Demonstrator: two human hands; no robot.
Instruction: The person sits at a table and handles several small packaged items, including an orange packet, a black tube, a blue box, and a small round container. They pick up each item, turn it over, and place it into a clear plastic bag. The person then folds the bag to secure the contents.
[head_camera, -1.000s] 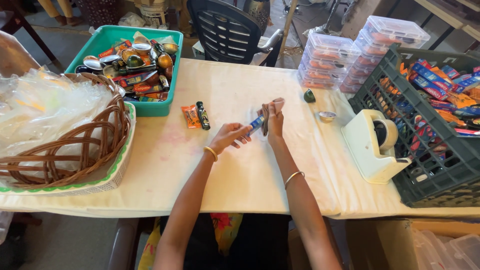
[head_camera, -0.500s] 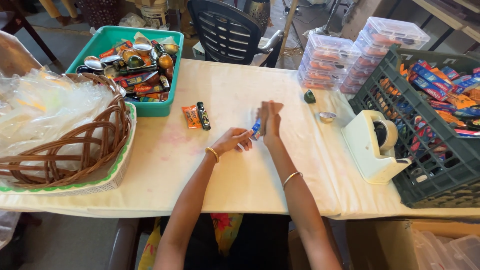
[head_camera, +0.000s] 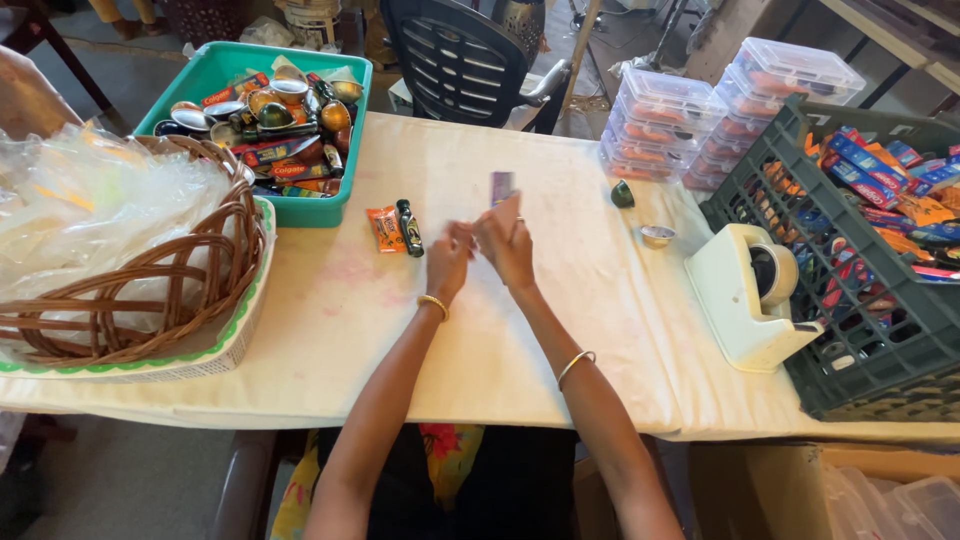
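My left hand (head_camera: 449, 260) and my right hand (head_camera: 508, 245) meet over the middle of the cream-covered table (head_camera: 520, 350). Between them they pinch a small flat packet (head_camera: 502, 186), purple-grey, standing upright above my right fingers. Both wrists wear thin gold bangles. Just left of my hands lie an orange sachet (head_camera: 385, 228) and a small dark tube (head_camera: 409, 228) side by side on the cloth.
A wicker basket (head_camera: 150, 290) full of clear plastic bags sits at left. Behind it is a teal bin (head_camera: 330, 150) of tubes and small tins. At right stand a white tape dispenser (head_camera: 745, 295), a dark crate (head_camera: 850, 330) of packets, stacked clear boxes (head_camera: 690, 120), and a black chair (head_camera: 465, 60) behind.
My hands have drawn closer together and slid slightly left. The packet, earlier held slanted between them, now stands upright above my right fingers.
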